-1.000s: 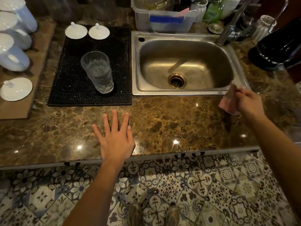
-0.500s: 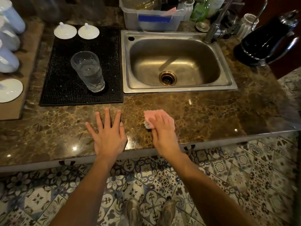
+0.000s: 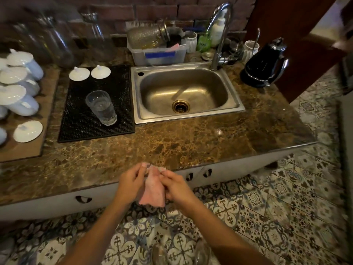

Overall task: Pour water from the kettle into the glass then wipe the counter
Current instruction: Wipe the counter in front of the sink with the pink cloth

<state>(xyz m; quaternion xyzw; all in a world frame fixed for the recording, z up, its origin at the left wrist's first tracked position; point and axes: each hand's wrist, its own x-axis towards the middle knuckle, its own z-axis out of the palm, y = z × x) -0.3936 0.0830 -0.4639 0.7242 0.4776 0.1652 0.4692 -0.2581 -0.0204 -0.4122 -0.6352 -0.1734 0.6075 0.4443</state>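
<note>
pink cloth (image 3: 152, 191), hanging — fingers (image 3: 142, 166) pinching top

Cannot see cloth (image 3: 152, 192) top corners under left hand (image 3: 131, 183) and right hand (image 3: 176, 186); cannot make out blurred shoes (image 3: 159, 254) below them.

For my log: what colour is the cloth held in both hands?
The cloth is pink; head view.

1 glass (image 3: 101, 108) | 1 kettle (image 3: 264, 64) | 1 cloth (image 3: 152, 190) | 3 loose lids (image 3: 79, 74) (image 3: 100, 72) (image 3: 28, 131)
</note>
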